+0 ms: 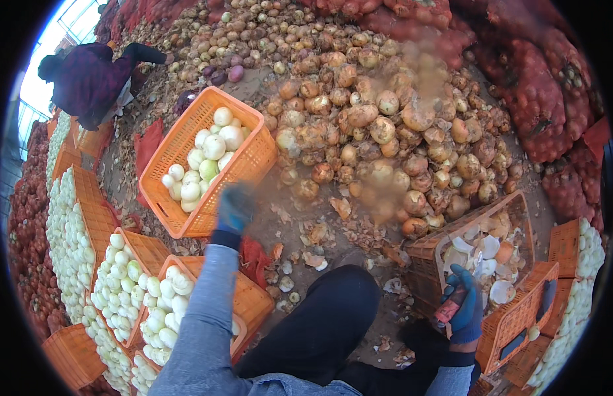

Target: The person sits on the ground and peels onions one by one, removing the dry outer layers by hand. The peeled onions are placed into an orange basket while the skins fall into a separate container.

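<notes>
My left hand [236,205], in a blue work glove, is blurred beside the near right wall of an orange plastic crate [259,151]. Whether it holds anything cannot be made out. Inside that crate lie several peeled white onions [214,147]. My right hand [463,307], gloved in blue too, is closed around the red-wrapped handle of a knife [450,309]. Its short blade points up, over a crate of onion peelings [489,247]. Ahead of me a large heap of unpeeled onions [385,123] covers the ground.
Crates full of peeled onions [121,277] stand in rows at the left, with more crates [566,247] at the far right. Red mesh sacks [529,94] are piled at the back right. Another person [91,81] bends over the heap at upper left. Loose skins [314,237] litter the floor.
</notes>
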`<state>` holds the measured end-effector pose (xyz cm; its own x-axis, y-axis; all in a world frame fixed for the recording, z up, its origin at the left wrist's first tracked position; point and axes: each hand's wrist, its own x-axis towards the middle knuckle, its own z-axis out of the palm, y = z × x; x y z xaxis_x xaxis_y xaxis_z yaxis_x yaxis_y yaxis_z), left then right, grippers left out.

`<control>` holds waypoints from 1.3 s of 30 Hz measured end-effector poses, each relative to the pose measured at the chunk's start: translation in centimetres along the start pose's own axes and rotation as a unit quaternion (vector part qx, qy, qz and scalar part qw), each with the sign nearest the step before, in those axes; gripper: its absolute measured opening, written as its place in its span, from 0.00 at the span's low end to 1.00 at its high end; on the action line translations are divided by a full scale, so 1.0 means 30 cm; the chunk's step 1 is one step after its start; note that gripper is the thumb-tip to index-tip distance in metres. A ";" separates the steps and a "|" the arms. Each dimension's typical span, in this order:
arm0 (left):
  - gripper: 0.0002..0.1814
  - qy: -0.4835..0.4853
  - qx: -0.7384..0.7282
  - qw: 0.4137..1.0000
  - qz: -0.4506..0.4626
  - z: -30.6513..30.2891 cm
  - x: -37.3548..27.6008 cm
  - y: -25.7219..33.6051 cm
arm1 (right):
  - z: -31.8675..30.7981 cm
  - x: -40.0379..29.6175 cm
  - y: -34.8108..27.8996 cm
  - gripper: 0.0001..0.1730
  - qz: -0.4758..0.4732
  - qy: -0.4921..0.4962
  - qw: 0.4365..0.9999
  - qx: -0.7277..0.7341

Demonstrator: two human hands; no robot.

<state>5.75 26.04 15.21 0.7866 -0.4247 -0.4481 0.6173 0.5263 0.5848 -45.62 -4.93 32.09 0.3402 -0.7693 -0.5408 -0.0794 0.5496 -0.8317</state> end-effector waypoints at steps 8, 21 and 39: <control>0.42 -0.045 0.690 0.722 0.024 0.075 0.210 -0.605 | 0.065 -0.051 -0.082 0.24 -0.027 -0.004 0.982 -0.184; 0.35 0.028 0.644 0.762 -0.059 0.012 0.475 -0.685 | 0.013 -0.082 -0.083 0.32 0.013 0.023 0.997 -0.066; 0.52 -0.358 -0.066 0.878 -0.312 0.887 -0.364 -0.570 | -0.114 -0.172 -0.023 0.26 0.012 -0.127 0.991 0.034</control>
<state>-13.71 2.09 28.08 0.1148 -0.9897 -0.0853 0.9580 0.0876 0.2729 -50.52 -2.46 35.03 0.5644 -0.6538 -0.5040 -0.0297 0.5940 -0.8039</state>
